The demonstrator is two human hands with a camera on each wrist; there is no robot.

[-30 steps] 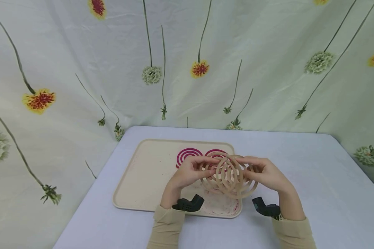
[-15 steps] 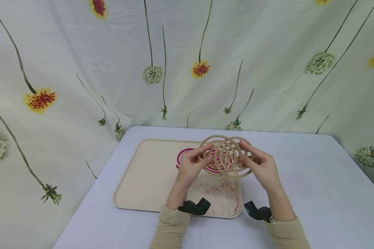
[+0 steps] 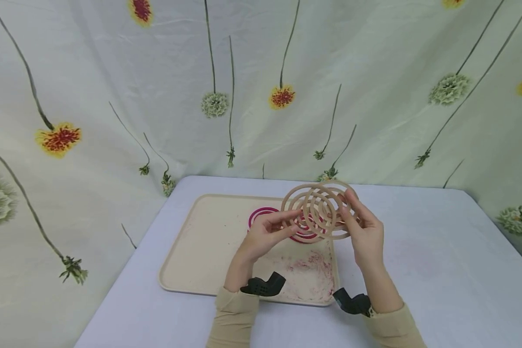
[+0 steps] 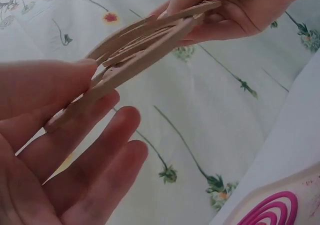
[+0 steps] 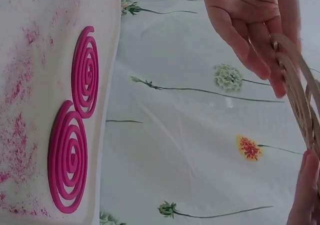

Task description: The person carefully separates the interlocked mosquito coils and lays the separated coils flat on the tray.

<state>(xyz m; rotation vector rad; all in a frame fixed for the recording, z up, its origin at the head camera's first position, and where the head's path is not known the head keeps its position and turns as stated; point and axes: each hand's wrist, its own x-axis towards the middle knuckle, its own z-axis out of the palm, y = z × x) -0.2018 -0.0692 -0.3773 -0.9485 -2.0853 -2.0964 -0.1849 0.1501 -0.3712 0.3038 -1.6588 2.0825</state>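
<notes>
Two tan spiral mosquito coils are held up over the right part of the tray, overlapping in the head view. My left hand pinches their left edge between thumb and index finger; its other fingers stretch out below. From the right, my right hand grips the other edge with thumb and fingers. Seen edge-on in the left wrist view, the tan coils tilt, with a narrow gap between layers. Two magenta coils lie behind them on the tray, one left and one right.
The beige tray lies on a white-covered table, with magenta powder smears at its right front. A flowered cloth hangs behind the table. Each wrist bears a black camera.
Both hands have raised the tan coils away from the body and up. The coils now overlap more closely, and the right hand has turned more upright and moved inward.
</notes>
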